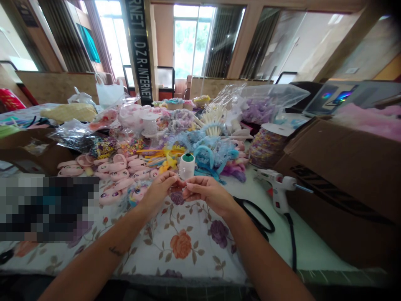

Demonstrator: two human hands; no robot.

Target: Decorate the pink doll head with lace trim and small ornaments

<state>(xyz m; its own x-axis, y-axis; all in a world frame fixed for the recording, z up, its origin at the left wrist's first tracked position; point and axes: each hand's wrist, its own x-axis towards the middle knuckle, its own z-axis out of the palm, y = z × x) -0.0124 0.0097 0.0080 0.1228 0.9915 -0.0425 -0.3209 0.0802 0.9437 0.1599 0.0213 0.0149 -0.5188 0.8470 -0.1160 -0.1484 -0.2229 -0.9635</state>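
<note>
My left hand point(161, 186) and my right hand point(206, 192) meet above a flowered tablecloth point(181, 242). Both pinch with fingertips almost touching each other, and what they hold is too small to make out. Just behind the fingertips stands a white thread spool point(186, 166) with a green core. Pink doll faces point(115, 175) lie in a pile to the left of my left hand.
A white glue gun point(277, 188) and black scissors point(258, 217) lie to the right of my right hand. A brown cardboard box point(341, 175) fills the right side. Blue and purple fluffy trims point(209, 150), bags of beads and plastic packets crowd the table behind.
</note>
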